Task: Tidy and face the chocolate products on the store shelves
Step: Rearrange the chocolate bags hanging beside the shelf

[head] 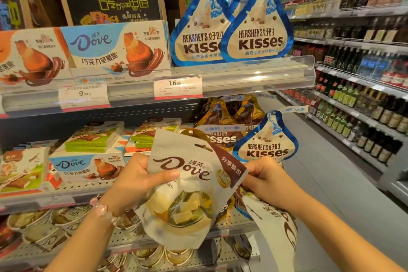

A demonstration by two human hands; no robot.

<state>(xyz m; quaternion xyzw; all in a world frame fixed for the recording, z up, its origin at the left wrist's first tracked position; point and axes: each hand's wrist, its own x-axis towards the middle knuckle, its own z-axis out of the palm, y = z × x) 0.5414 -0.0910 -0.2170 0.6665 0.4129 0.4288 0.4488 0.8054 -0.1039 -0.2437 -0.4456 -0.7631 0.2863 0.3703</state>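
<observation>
Thing in hand: you hold a cream Dove pouch point(187, 185) in front of the middle shelf point(66, 191), label toward you, its hang-hole end up and leaning left.
Left hand: your left hand point(134, 180) grips the pouch's left edge, thumb across the printed face, the other fingers behind it.
Right hand: your right hand point(263, 178) pinches the pouch's upper right corner by the brown band; its fingers are curled tight there. A second Dove pouch point(273, 225) hangs below that hand, but you cannot tell whether it is held or only resting against the shelf.
Long axis: the pouch runs from upper left to lower right, tilted rather than upright.
Where it lies from the shelf: the pouch is clear of the shelving, just in front of the brown Kisses bags point(223, 130) and left of the blue Kisses bag point(266, 139) on the middle level.
What the move turns on: to face it, you likely need to bring the top edge upright and push the pouch away from you into a row; both hands are equally near, so the left can steer while the right levels the corner.
Risk: the blue bag stands close on the right and could be knocked.
</observation>
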